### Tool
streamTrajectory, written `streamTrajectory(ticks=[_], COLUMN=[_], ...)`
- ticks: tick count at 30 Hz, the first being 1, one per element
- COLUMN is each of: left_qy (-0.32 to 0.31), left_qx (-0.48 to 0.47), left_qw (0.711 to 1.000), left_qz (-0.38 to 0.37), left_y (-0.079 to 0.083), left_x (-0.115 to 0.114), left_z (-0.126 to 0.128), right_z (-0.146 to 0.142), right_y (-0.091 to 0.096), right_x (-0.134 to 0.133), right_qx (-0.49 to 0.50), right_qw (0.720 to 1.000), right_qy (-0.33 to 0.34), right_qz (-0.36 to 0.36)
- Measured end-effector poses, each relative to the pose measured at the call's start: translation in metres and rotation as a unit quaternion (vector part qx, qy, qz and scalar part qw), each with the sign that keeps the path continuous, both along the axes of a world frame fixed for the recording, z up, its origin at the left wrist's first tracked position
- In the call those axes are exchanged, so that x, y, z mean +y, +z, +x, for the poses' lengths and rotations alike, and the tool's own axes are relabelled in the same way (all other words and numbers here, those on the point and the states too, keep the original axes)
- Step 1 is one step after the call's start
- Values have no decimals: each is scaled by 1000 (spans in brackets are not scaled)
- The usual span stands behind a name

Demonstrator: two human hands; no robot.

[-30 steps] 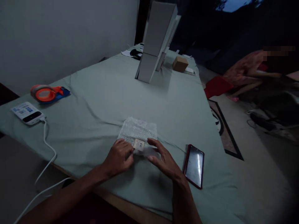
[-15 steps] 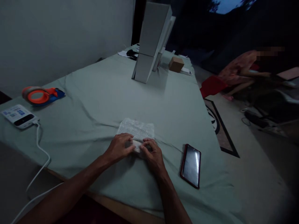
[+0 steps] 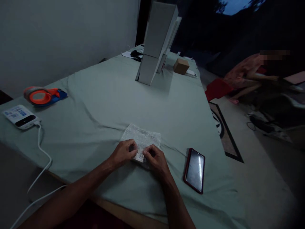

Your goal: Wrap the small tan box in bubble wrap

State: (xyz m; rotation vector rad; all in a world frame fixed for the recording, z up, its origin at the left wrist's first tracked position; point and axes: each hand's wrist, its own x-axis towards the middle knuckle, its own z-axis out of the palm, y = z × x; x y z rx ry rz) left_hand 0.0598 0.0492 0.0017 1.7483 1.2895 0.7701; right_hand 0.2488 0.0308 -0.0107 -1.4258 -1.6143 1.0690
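A sheet of clear bubble wrap (image 3: 143, 136) lies near the front edge of the cloth-covered table. On its near part is a small, pale flat piece (image 3: 138, 156), too dim to name. My left hand (image 3: 125, 150) pinches at the left side of this spot, thumb and fingertips together on the wrap. From the right, my right hand (image 3: 156, 158) has its thumb and fingers curled together on the wrap as well. The fingers hide much of the near edge. To the right of my right hand lies a phone (image 3: 194, 170) with a dark red case, face up.
An orange and blue tape dispenser (image 3: 44, 96) and a white device (image 3: 21, 117) with a white cable sit at the left. Tall white boxes (image 3: 152, 41) and a brown box (image 3: 181, 66) stand farther back. Another person (image 3: 250, 70) sits beyond the table's right side.
Both hands have shifted slightly, and more of the pale piece shows between them. The bubble wrap has turned a little and moved slightly right.
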Motion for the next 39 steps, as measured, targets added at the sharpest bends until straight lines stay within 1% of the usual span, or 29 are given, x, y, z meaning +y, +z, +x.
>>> streamTrajectory(ticks=[2, 3, 5, 6, 7, 8, 9, 10, 12, 13, 15, 18, 20, 22, 24, 26, 27, 29, 31, 33, 35, 39], left_qy=[-1, -3, -7, -10, -12, -15, -17, -20, -26, -27, -13, 31, 50, 50, 55, 82, 100, 125, 117, 95, 85, 102], left_qx=[3, 1, -2, -1, 0, 2, 3, 4, 7, 10, 14, 35, 88, 158, 215, 251, 265, 281, 284, 278, 270, 224], left_qw=[1000, 1000, 1000, 1000, 1000, 1000, 1000, 1000, 999, 999, 1000, 999, 995, 986, 974, 961, 956, 951, 950, 951, 953, 963], left_qz=[-7, -10, -15, -18, -19, -20, -22, -23, -23, -22, -17, 0, 7, 20, 51, 76, 72, 20, -51, -97, -109, -112], left_y=[1, 1, 1, 2, 2, 2, 2, 2, 3, 4, 6, 8, 7, 6, 4, 4, 4, 7, 9, 10, 10, 7], left_x=[1, 1, 2, 3, 3, 4, 4, 4, 4, 3, 0, -2, -3, -4, -6, -8, -9, -9, -7, -3, 0, 1], left_z=[0, 0, 0, 0, 0, 0, 0, 0, -2, -4, -11, -20, -24, -25, -25, -29, -31, -38, -44, -46, -45, -39], right_z=[2, 3, 4, 4, 4, 3, 1, -1, -6, -8, -12, -15, -16, -18, -20, -21, -22, -23, -23, -23, -23, -23], right_y=[1, 3, 9, 14, 19, 23, 27, 31, 34, 35, 35, 36, 39, 41, 43, 44, 44, 44, 43, 42, 42, 42], right_x=[0, -1, -3, -5, -8, -10, -12, -14, -16, -17, -17, -17, -18, -20, -22, -23, -24, -24, -25, -24, -24, -24], right_qx=[-29, -54, -116, -148, -179, -207, -231, -254, -293, -310, -336, -366, -387, -408, -426, -438, -442, -447, -450, -451, -449, -448], right_qw=[1000, 998, 986, 973, 957, 943, 931, 922, 911, 908, 902, 892, 883, 872, 863, 856, 854, 850, 847, 846, 847, 848], right_qy=[2, -8, -45, -58, -57, -38, -4, 35, 93, 108, 120, 127, 134, 140, 144, 142, 143, 145, 146, 143, 141, 141], right_qz=[10, 30, 113, 168, 219, 259, 282, 289, 275, 262, 243, 232, 231, 231, 233, 235, 235, 238, 242, 246, 247, 246])
